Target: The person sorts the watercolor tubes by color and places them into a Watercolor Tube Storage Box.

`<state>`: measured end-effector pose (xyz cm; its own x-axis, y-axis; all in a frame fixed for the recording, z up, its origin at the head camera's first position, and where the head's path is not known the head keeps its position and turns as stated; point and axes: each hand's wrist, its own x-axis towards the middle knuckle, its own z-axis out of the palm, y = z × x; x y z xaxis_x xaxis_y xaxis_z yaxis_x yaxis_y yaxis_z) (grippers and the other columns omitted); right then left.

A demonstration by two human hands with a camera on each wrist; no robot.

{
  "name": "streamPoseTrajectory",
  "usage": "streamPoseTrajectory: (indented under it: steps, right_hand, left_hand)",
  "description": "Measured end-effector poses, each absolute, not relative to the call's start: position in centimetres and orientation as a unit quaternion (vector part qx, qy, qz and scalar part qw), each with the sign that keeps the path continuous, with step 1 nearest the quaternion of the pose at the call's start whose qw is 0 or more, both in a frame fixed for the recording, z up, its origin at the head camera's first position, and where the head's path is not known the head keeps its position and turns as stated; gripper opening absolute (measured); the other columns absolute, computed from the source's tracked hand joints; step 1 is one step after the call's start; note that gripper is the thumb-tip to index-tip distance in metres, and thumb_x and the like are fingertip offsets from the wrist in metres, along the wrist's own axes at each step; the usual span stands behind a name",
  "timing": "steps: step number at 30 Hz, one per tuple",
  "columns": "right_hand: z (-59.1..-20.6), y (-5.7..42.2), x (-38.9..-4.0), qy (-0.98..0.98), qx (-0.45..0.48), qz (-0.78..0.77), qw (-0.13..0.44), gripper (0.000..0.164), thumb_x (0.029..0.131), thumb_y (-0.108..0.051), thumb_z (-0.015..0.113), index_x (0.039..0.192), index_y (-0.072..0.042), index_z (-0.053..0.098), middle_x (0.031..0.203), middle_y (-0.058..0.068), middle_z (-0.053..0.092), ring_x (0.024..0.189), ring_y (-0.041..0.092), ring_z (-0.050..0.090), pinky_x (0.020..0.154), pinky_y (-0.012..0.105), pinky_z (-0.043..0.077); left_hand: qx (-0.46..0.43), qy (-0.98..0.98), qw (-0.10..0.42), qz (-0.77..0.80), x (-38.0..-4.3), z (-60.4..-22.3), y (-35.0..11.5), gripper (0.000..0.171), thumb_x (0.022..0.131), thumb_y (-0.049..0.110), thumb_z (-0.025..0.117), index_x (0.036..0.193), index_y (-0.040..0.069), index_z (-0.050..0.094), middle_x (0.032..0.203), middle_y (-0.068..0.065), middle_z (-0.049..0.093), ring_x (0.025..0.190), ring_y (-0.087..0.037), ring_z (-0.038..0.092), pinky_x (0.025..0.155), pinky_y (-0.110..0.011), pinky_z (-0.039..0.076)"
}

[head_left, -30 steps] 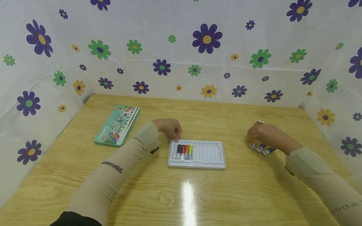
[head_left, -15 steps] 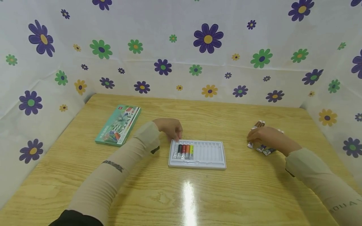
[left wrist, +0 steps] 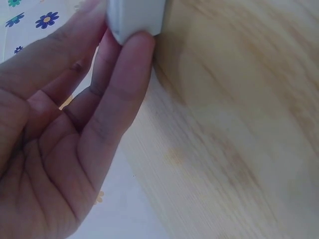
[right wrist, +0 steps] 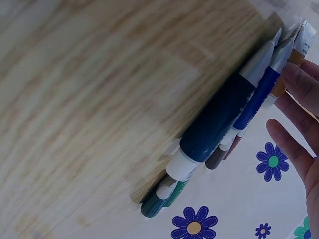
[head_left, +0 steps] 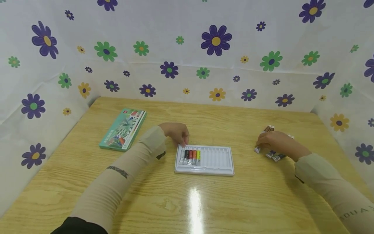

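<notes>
My left hand pinches the upper left corner of a white plastic tray. In the left wrist view, its thumb and fingers hold the tray's pale edge. Several paint tubes, white, black, red, orange and yellow, lie side by side in the tray's left slots. At the right, my right hand is low over a loose group of paint tubes. Its fingertips pinch an ochre paint tube, beside a blue tube and a dark teal tube. The hand partly hides the group in the head view.
A flat green paint box with a plant picture lies at the table's left. Green tubes and a brown tube lie among the group. White flowered cloth stands round the wooden table's back and sides.
Under my right hand, the lower end of one tube has shifted slightly left, and more tube ends show around the hand. My left hand has stayed on the tray corner.
</notes>
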<state>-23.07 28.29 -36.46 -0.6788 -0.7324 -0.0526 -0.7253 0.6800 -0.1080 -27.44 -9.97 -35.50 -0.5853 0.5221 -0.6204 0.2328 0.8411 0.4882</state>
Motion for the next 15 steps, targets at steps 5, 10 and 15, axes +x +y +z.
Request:
streamPoseTrajectory:
  steps: [5,10,15]
  right_hand:
    - [-36.4,28.1,-23.0,0.913,-0.406,-0.039,0.020,0.011,0.081,-0.003,0.067,0.089,-0.009,0.072,0.088,0.002,0.070,0.081,0.020,0.066,0.074,0.036,0.055]
    - [-35.5,26.9,-22.9,0.906,-0.420,-0.054,-0.016,0.011,0.081,-0.003,0.067,0.091,-0.006,0.071,0.090,0.004,0.069,0.082,0.018,0.066,0.075,0.034,0.056]
    - [-34.7,24.4,-22.7,0.890,-0.446,-0.071,-0.065,0.012,0.081,-0.005,0.067,0.093,-0.005,0.071,0.094,0.005,0.069,0.085,0.019,0.067,0.076,0.034,0.056]
  left_hand:
    - [0.218,0.869,0.403,0.187,-27.5,-35.7,-9.9,0.004,0.085,0.006,0.067,0.081,0.006,0.064,0.078,0.000,0.058,0.067,-0.009,0.057,0.065,-0.021,0.054]
    - [0.220,0.869,0.402,0.184,-27.4,-35.6,-9.9,0.004,0.084,0.005,0.067,0.081,0.006,0.064,0.078,0.000,0.058,0.067,-0.009,0.057,0.064,-0.021,0.054]
    - [0.216,0.870,0.404,0.185,-27.5,-35.6,-9.9,0.004,0.084,0.005,0.067,0.082,0.006,0.064,0.078,0.001,0.057,0.067,-0.009,0.057,0.065,-0.021,0.054]
